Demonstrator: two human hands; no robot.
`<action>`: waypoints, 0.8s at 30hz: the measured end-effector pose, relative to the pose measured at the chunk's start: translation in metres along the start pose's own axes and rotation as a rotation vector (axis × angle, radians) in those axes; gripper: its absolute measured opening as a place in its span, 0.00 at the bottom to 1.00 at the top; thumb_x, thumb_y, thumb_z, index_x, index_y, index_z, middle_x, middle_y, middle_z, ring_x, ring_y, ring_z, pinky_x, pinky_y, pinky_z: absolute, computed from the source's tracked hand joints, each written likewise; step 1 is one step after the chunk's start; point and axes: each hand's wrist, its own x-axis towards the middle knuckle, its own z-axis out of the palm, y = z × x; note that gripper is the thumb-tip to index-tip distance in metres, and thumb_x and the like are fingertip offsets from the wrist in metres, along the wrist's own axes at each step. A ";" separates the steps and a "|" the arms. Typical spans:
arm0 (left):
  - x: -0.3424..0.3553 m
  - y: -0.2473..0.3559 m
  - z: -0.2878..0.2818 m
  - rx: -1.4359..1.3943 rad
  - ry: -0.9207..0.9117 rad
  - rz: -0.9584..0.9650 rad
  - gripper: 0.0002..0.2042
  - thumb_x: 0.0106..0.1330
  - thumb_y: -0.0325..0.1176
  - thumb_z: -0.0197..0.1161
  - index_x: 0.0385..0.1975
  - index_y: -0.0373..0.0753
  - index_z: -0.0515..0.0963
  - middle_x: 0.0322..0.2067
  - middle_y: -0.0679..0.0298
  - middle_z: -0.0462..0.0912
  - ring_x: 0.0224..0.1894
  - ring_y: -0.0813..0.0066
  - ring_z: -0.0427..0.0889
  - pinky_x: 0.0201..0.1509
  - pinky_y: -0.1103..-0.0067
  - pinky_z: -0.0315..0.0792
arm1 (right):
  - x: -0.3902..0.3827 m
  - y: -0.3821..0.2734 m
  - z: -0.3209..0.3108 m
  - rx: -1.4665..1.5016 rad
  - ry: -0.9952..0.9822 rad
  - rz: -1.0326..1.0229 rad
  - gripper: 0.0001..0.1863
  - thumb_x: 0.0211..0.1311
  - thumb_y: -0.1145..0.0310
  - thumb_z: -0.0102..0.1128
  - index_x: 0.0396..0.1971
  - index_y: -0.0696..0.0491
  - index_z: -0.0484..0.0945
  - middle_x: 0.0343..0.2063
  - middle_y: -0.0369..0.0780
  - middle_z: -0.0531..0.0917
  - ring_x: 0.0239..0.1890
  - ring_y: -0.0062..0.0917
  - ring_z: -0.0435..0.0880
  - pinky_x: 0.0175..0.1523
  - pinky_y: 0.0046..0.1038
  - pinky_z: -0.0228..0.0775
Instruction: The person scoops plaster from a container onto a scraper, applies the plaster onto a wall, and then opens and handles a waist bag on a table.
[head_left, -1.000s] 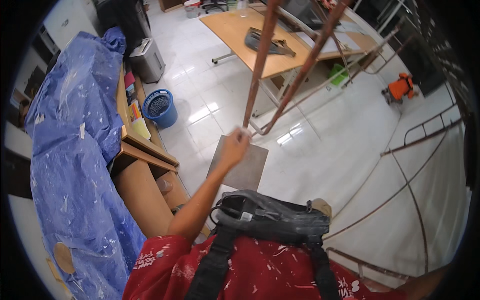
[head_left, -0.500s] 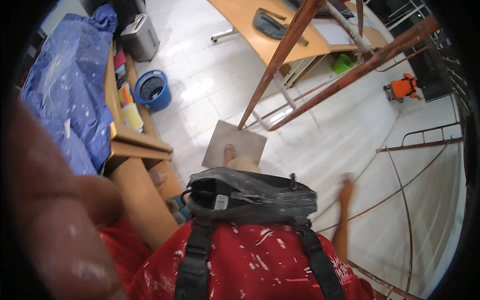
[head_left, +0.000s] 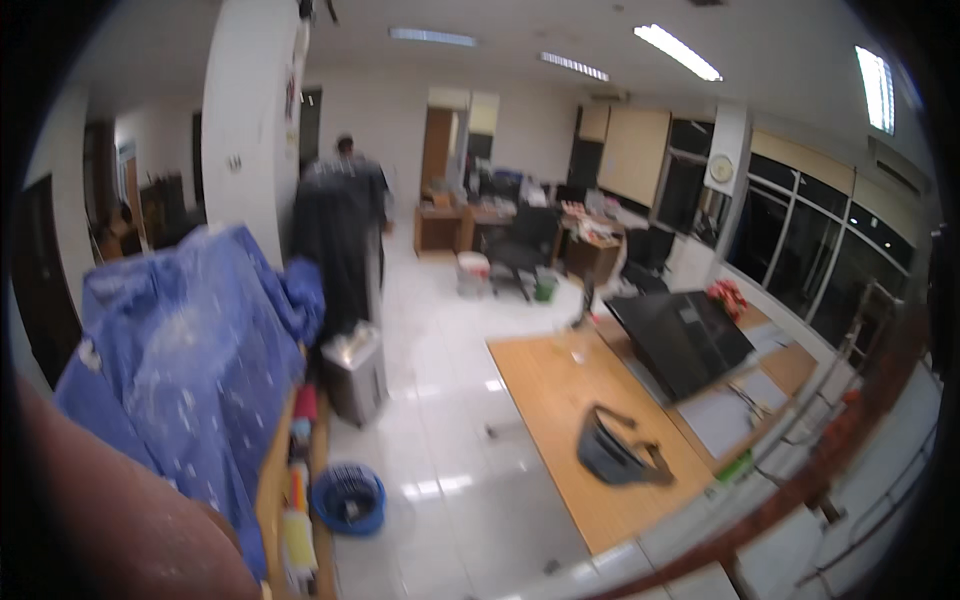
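Note:
A blurred, skin-coloured part of my left arm (head_left: 120, 520) fills the lower left corner, very close to the camera. Its fingers do not show, so I cannot tell whether my left hand holds anything. My right hand is out of the picture. Nearest to the arm is a big blue plastic sheet (head_left: 190, 370) draped over a bulky shape. A wooden shelf (head_left: 275, 480) with bottles and small items runs along the sheet's right side. A rusty red metal bar (head_left: 830, 450) crosses the lower right.
A blue basket (head_left: 348, 497) and a grey bin (head_left: 355, 375) stand on the white tiled floor. A wooden table (head_left: 560, 400) carries a dark bag (head_left: 615, 455) and a black flat panel (head_left: 680, 340). A white pillar (head_left: 250, 130) rises at left. A person (head_left: 345, 150) stands far back among desks.
The view has swung up from the floor, the red clothing and the black bag to the whole office. The hand seen on the metal bars earlier is gone from view.

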 end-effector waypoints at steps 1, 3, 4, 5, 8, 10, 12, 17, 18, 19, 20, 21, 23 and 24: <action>0.011 -0.010 -0.020 -0.002 -0.004 -0.010 0.10 0.64 0.26 0.57 0.44 0.34 0.74 0.38 0.62 0.79 0.40 0.75 0.78 0.45 0.82 0.72 | 0.033 -0.026 0.002 0.013 -0.005 -0.026 0.19 0.67 0.56 0.54 0.39 0.58 0.81 0.35 0.45 0.83 0.36 0.33 0.81 0.44 0.37 0.71; 0.031 -0.027 -0.037 0.014 0.011 -0.008 0.09 0.65 0.26 0.56 0.44 0.34 0.74 0.38 0.61 0.79 0.40 0.75 0.78 0.45 0.82 0.72 | 0.089 -0.056 0.010 0.048 -0.042 -0.096 0.18 0.67 0.56 0.55 0.39 0.58 0.81 0.35 0.45 0.83 0.36 0.32 0.81 0.43 0.37 0.71; 0.038 -0.033 -0.042 0.018 0.007 -0.014 0.09 0.65 0.26 0.56 0.44 0.34 0.74 0.38 0.61 0.79 0.41 0.75 0.78 0.46 0.81 0.72 | 0.106 -0.066 0.018 0.079 -0.069 -0.121 0.18 0.67 0.56 0.55 0.39 0.58 0.81 0.34 0.45 0.83 0.36 0.32 0.81 0.43 0.37 0.71; 0.051 -0.048 -0.051 0.042 0.007 -0.004 0.09 0.65 0.26 0.55 0.44 0.34 0.74 0.38 0.61 0.79 0.41 0.75 0.78 0.46 0.81 0.72 | 0.135 -0.078 0.027 0.106 -0.089 -0.152 0.18 0.67 0.56 0.55 0.39 0.58 0.81 0.34 0.45 0.83 0.35 0.32 0.81 0.43 0.36 0.71; 0.055 -0.121 -0.127 0.023 -0.062 -0.017 0.09 0.66 0.26 0.54 0.44 0.34 0.74 0.38 0.61 0.79 0.41 0.74 0.78 0.47 0.81 0.72 | 0.206 -0.106 0.085 0.153 -0.100 -0.077 0.18 0.67 0.56 0.55 0.38 0.58 0.81 0.34 0.44 0.83 0.35 0.31 0.81 0.43 0.36 0.72; 0.072 -0.143 -0.129 0.031 -0.075 0.003 0.09 0.66 0.26 0.53 0.43 0.33 0.75 0.38 0.61 0.79 0.41 0.74 0.78 0.47 0.80 0.71 | 0.235 -0.081 0.095 0.176 -0.139 -0.021 0.18 0.67 0.56 0.55 0.38 0.58 0.81 0.34 0.44 0.83 0.35 0.30 0.81 0.42 0.36 0.72; 0.100 -0.179 -0.153 0.014 -0.143 0.015 0.09 0.66 0.26 0.52 0.43 0.33 0.75 0.38 0.60 0.79 0.42 0.73 0.78 0.48 0.80 0.71 | 0.263 -0.073 0.115 0.213 -0.138 0.086 0.17 0.67 0.57 0.55 0.38 0.58 0.81 0.33 0.44 0.83 0.34 0.30 0.81 0.42 0.36 0.72; 0.155 -0.258 -0.195 0.041 -0.307 0.319 0.09 0.67 0.26 0.50 0.43 0.33 0.75 0.38 0.60 0.79 0.43 0.72 0.78 0.49 0.79 0.71 | 0.270 -0.011 0.150 0.254 -0.101 0.332 0.17 0.66 0.57 0.56 0.37 0.58 0.81 0.32 0.43 0.83 0.34 0.28 0.81 0.42 0.35 0.72; 0.167 -0.263 -0.207 0.054 -0.313 0.415 0.09 0.68 0.26 0.50 0.43 0.33 0.75 0.38 0.60 0.79 0.43 0.72 0.78 0.50 0.78 0.71 | 0.263 -0.004 0.153 0.258 -0.094 0.373 0.17 0.66 0.57 0.56 0.37 0.58 0.81 0.32 0.43 0.83 0.34 0.28 0.81 0.41 0.35 0.72; 0.181 -0.269 -0.210 0.073 -0.278 0.474 0.09 0.68 0.26 0.49 0.43 0.33 0.75 0.38 0.60 0.79 0.43 0.72 0.78 0.50 0.78 0.71 | 0.250 0.003 0.150 0.264 -0.099 0.414 0.17 0.66 0.57 0.56 0.37 0.58 0.81 0.32 0.43 0.83 0.34 0.28 0.81 0.41 0.35 0.72; 0.199 -0.283 -0.214 0.100 -0.269 0.545 0.10 0.68 0.26 0.49 0.43 0.33 0.76 0.38 0.60 0.79 0.43 0.72 0.78 0.50 0.78 0.71 | 0.262 0.009 0.154 0.284 -0.085 0.439 0.17 0.66 0.57 0.56 0.37 0.58 0.81 0.32 0.43 0.83 0.33 0.28 0.81 0.41 0.35 0.72; 0.204 -0.294 -0.209 0.112 -0.262 0.559 0.10 0.68 0.26 0.49 0.43 0.33 0.76 0.38 0.59 0.79 0.43 0.72 0.78 0.51 0.78 0.71 | 0.238 0.024 0.159 0.306 -0.089 0.529 0.17 0.66 0.57 0.56 0.36 0.58 0.81 0.32 0.43 0.83 0.33 0.27 0.81 0.41 0.34 0.72; 0.221 -0.320 -0.191 0.124 -0.229 0.600 0.10 0.68 0.26 0.48 0.42 0.33 0.76 0.38 0.59 0.79 0.44 0.71 0.78 0.51 0.77 0.71 | 0.215 0.043 0.163 0.370 -0.069 0.680 0.16 0.66 0.58 0.56 0.36 0.58 0.81 0.31 0.42 0.83 0.33 0.27 0.81 0.41 0.34 0.72; 0.236 -0.338 -0.182 0.152 -0.179 0.649 0.10 0.69 0.26 0.47 0.42 0.33 0.76 0.38 0.59 0.79 0.44 0.71 0.78 0.51 0.77 0.71 | 0.226 0.064 0.161 0.398 -0.047 0.704 0.16 0.66 0.58 0.57 0.36 0.58 0.81 0.31 0.42 0.84 0.33 0.26 0.81 0.41 0.34 0.72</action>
